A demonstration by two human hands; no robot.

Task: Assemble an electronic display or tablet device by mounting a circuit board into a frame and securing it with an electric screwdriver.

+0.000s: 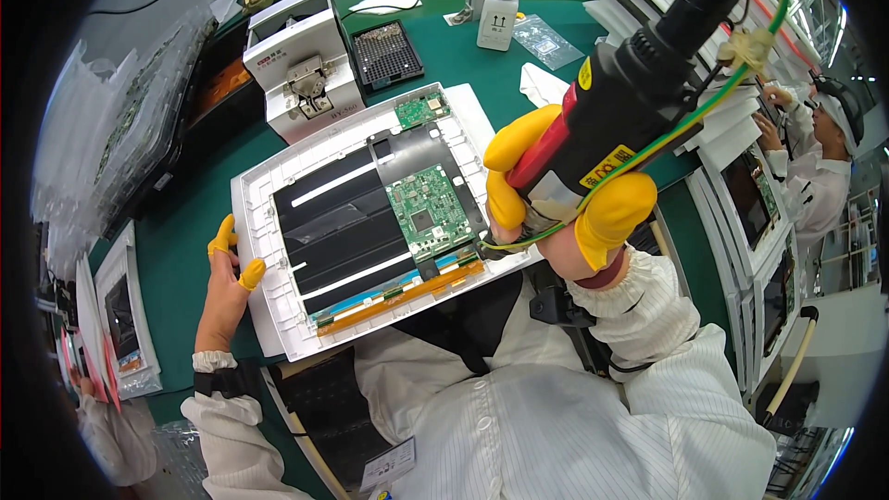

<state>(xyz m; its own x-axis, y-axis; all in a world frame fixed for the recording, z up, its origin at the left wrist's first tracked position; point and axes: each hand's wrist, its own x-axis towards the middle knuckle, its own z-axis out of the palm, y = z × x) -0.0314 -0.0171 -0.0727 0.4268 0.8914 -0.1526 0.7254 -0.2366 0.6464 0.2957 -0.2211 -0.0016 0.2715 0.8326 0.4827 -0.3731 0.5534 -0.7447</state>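
My right hand (607,218), in yellow finger cots, is wrapped round a black and red electric screwdriver (602,120). The tool hangs over the right side of a white display housing (255,213); its tip is hidden behind my hand. Inside the housing lie a black backing with white strips, a large green circuit board (431,213), a smaller green board (421,109) at the far corner and an orange flex strip (398,301) along the near edge. Yellow-tipped too, my left hand (222,292) grips the housing's left edge, thumb on top.
Beyond the housing stand a white screw feeder (306,69), a black tray of small parts (387,54) and a white bottle (498,14). Plastic-wrapped boards (130,130) are stacked at left. White panels (750,213) stand in a rack at right, near another person (824,157).
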